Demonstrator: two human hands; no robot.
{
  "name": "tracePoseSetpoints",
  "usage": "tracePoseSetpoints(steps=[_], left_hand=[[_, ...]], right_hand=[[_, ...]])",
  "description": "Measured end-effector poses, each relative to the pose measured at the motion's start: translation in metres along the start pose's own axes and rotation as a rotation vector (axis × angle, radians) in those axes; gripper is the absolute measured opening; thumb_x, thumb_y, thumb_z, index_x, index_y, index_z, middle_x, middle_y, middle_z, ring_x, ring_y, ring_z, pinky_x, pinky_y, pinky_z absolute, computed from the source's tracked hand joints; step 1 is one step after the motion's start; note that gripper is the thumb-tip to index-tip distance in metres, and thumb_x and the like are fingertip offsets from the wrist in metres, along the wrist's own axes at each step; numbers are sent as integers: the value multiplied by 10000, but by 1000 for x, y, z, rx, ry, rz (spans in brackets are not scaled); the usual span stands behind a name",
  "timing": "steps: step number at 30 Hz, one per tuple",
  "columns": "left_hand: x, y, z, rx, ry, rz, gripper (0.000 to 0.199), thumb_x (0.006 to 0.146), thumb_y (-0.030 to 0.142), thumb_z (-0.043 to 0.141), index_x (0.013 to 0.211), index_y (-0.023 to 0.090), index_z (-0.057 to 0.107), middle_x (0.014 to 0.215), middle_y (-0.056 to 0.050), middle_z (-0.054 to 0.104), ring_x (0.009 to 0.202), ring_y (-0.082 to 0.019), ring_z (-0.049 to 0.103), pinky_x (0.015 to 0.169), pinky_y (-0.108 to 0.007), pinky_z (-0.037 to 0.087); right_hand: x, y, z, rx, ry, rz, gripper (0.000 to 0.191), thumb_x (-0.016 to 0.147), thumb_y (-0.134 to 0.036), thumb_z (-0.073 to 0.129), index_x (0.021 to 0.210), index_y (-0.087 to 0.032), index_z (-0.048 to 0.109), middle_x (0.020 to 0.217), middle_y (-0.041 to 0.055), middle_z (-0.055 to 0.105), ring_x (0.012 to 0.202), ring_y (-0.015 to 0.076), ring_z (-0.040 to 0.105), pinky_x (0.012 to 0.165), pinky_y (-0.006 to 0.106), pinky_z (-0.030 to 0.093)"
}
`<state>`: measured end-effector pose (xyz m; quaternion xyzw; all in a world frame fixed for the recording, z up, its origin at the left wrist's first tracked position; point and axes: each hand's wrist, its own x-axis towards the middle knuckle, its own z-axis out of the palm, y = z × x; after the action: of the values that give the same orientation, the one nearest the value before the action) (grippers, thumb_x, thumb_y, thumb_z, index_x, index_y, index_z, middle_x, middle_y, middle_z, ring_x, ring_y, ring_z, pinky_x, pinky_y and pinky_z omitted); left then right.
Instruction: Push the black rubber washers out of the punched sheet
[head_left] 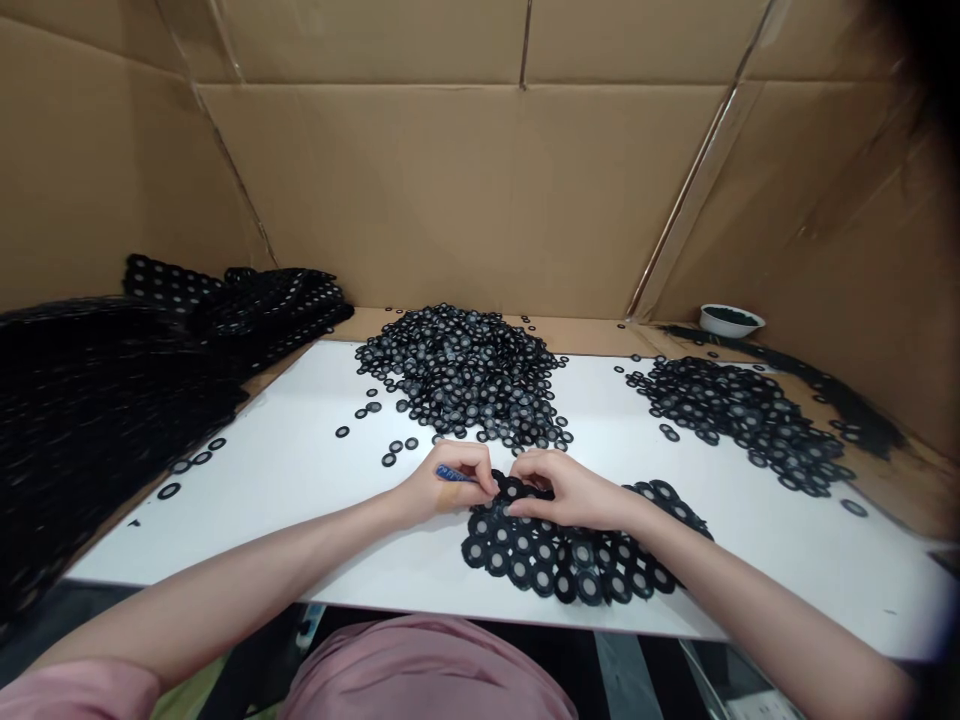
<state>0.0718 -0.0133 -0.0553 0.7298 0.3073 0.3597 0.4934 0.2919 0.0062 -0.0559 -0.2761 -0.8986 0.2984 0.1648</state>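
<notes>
My left hand (448, 480) is closed around a slim tool with a blue handle (454, 474) that has pale lettering; its tip is hidden by my fingers. These fingertips meet the upper left corner of a black patch of joined rings with pale grey centres (543, 578), lying on the white board. My right hand (562, 490) pinches the patch's upper edge between thumb and fingers, close beside the left fingertips. Part of the patch passes beneath my right wrist and shows again on the far side.
A big heap of loose black rings (457, 370) lies behind my hands, and another heap (739, 415) to the right. Dark folded ring fabric and black strands (112, 400) fill the left. A white bowl (731, 321) stands at the back right. Cardboard walls (442, 190) enclose the white board (300, 450).
</notes>
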Motion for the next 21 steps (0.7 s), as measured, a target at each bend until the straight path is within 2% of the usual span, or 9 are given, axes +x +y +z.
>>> tracePoseSetpoints(steps=[21], left_hand=[[2, 3, 2, -22, -17, -55, 120, 689, 202, 699, 649, 100, 649, 722, -58, 641, 676, -149, 591, 610, -228, 424]], right_hand=[[-1, -2, -1, -40, 1, -26, 366, 849, -381, 597, 661, -175, 359, 635, -39, 379, 597, 108, 356, 557, 235, 266]])
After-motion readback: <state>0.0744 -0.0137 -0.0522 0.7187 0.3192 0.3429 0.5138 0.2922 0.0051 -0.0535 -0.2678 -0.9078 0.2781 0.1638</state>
